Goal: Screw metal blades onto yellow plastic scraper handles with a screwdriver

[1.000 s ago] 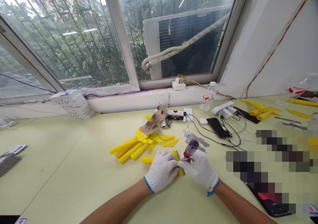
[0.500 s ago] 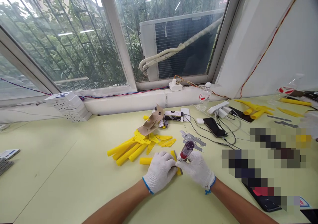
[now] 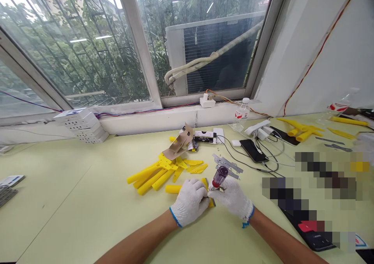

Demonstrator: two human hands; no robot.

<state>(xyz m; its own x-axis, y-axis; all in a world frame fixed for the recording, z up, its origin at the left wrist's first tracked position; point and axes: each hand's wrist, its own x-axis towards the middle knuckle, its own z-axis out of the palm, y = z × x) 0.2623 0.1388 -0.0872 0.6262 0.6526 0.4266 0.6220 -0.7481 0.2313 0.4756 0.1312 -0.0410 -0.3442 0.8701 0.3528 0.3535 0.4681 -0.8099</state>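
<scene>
In a white knitted glove, my left hand (image 3: 191, 201) is closed over a yellow plastic scraper (image 3: 173, 189) lying on the table. Its round handle shows to the left of the glove. A yellow head with a grey metal edge shows on the right. My right hand (image 3: 232, 197), gloved too, grips a screwdriver (image 3: 219, 177) with a dark clear handle and a red collar, tilted over the scraper's head. My fingers hide the screwdriver's tip. Just beyond lie grey metal blades (image 3: 229, 164) with small screws among them.
Several yellow handles (image 3: 152, 176) and loose yellow head pieces (image 3: 196, 166) lie beyond my left hand, beside an open cardboard box (image 3: 179, 144). To the right are a phone (image 3: 253, 150), cables, a power strip (image 3: 258, 127) and a water bottle (image 3: 242, 114). White boxes (image 3: 82, 125) stand stacked at the back left.
The view has shifted very slightly. My hands, the scraper and the screwdriver stay in nearly the same position.
</scene>
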